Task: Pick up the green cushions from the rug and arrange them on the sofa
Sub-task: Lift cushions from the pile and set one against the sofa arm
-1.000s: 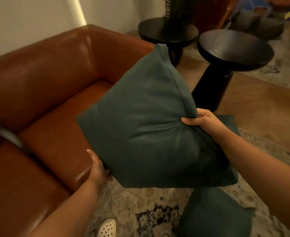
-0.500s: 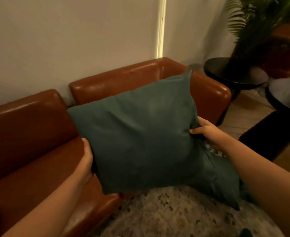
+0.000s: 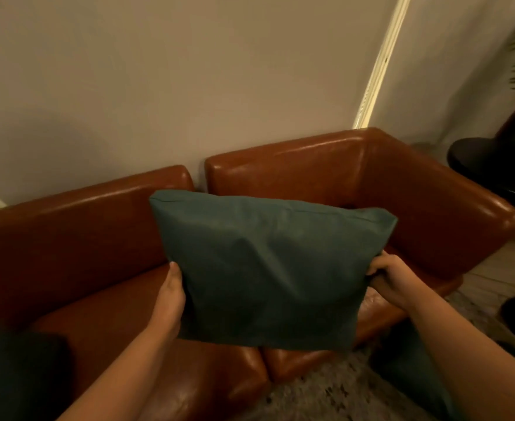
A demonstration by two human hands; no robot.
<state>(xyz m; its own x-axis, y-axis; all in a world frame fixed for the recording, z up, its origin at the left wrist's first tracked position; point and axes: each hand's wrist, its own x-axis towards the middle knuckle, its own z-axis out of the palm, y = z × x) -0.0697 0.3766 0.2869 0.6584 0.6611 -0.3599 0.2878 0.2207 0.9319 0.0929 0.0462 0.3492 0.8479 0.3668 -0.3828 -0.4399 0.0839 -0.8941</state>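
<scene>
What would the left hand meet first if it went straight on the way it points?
Probably the sofa backrest, left section. The left hand, gripping the left edge of the green cushion, points forward over the seat; nothing else shows in that line, though depth is unclear.

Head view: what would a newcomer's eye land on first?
The green cushion fills the middle, gripped at its side edges by the left hand and the right hand. Behind it runs the glossy brown leather sofa, with a bright light strip up the wall corner at upper right.
</scene>
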